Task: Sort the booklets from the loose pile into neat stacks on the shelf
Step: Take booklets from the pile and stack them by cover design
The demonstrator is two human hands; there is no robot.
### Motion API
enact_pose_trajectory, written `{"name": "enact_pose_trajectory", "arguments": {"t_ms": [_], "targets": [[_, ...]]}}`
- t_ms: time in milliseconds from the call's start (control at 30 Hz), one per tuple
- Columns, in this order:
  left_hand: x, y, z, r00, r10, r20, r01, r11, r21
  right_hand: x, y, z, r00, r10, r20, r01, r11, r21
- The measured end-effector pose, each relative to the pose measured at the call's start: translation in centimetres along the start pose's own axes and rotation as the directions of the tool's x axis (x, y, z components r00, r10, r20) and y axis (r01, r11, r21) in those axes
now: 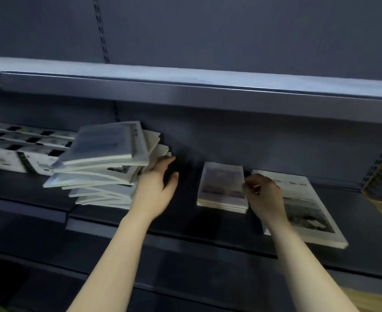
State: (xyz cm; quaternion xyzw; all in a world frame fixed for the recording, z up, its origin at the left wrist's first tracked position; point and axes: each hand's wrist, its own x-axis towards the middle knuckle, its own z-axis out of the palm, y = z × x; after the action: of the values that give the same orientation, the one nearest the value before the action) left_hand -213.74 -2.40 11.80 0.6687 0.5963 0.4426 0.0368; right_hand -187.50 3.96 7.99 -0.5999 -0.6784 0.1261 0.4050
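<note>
Two bare hands work at a dark blue-grey metal shelf (185, 218), between a pile and a stack.

The left hand (156, 188) is spread, fingers straight and thumb apart, just beside the right side of the slumped loose pile of pale glossy booklets (104, 163); blur hides any contact. The right hand (264, 194) curls its fingers at the right edge of the small neat stack of pale booklets (221, 188); whether they pinch it I cannot tell. It covers part of a large flat photo-covered booklet (307, 212). Black-and-white booklets (21, 152) lie far left, and a brown-edged stack (379, 183) is cut off at right.
</note>
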Motion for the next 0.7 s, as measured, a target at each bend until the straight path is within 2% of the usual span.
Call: {"name": "enact_pose_trajectory", "arguments": {"t_ms": [167, 267, 333, 700], "targets": [[1.3, -2.6, -6.6, 0.987, 0.031, -0.159, -0.029, 0.999, 0.014, 0.6, -5.4, 4.8, 0.998, -0.025, 0.051, 0.019, 0.993, 0.120], [1.9, -5.6, -10.4, 0.950, -0.070, -0.305, 0.095, 0.993, 0.068, 1.0, -7.9, 7.1, 0.995, -0.047, 0.085, 0.037, 0.992, 0.117], [2.4, -7.8, -12.4, 0.928, -0.160, -0.336, 0.213, 0.968, 0.129, 1.3, -9.2, 8.4, 0.994, -0.059, 0.088, 0.048, 0.991, 0.121], [4.1, -12.3, -14.7, 0.906, -0.402, -0.129, 0.420, 0.829, 0.369, 0.8, -12.8, 12.0, 0.994, -0.095, 0.048, 0.090, 0.992, 0.090]]}}
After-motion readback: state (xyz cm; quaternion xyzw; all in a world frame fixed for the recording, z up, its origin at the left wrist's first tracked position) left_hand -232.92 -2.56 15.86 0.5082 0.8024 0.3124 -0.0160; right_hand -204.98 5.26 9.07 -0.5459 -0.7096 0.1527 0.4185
